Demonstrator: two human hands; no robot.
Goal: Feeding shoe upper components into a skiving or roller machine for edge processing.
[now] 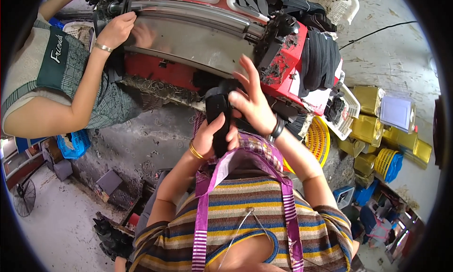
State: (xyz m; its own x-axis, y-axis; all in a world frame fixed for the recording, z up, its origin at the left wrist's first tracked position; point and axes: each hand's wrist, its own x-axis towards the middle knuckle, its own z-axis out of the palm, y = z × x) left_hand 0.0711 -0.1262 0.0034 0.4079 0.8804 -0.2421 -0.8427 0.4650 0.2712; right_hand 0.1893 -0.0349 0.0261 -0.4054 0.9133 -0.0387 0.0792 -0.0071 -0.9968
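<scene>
My left hand (209,136) is closed around a long, flat black piece (217,116) in front of my body, its thumb across the near face. Whether this is one piece or a thin stack, I cannot tell. My right hand (251,102) is raised beside the far end of the black piece, fingers spread and thumb close to it. Just beyond both hands is the front of a red machine (288,67) with a shiny metal roller (198,16) and a flat metal plate (188,48). A purple-strapped apron (257,144) covers my front.
At the left, a co-worker's hand (118,29) touches the roller's end. Black strips (318,60) drape over the machine's right end. A yellow basket (317,142) stands by my right forearm. Gold tins (368,130) are stacked at the far right; a blue basket (74,144) sits left.
</scene>
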